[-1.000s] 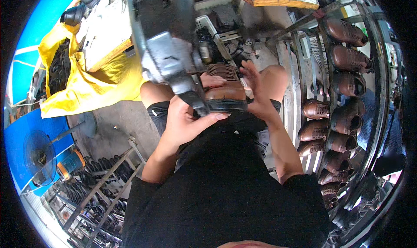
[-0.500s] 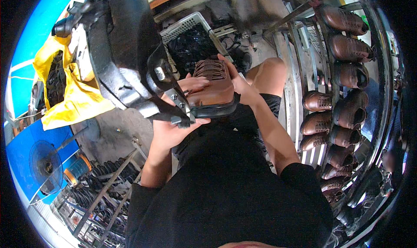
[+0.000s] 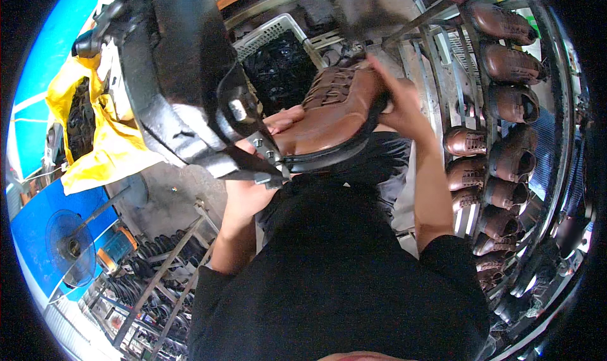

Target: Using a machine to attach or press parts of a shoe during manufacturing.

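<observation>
A brown lace-up leather shoe with a black sole lies sideways between my hands, its toe at the metal foot of a black machine head. My left hand grips the toe end; the machine covers much of it, and a few fingers show on the shoe's upper. Wrapped round the heel end is my right hand, thumb and fingers closed on it. The sole faces toward me and the laces away. Where the toe meets the machine is partly hidden.
Racks of brown shoes stand on the right. Beyond the shoe sits a white crate of black pieces. A yellow bag hangs at the left, above a fan and a rack of dark items.
The shoe's heel end has swung to the right and away, and more of its side shows. My right hand has moved right with it; my left hand stays by the machine.
</observation>
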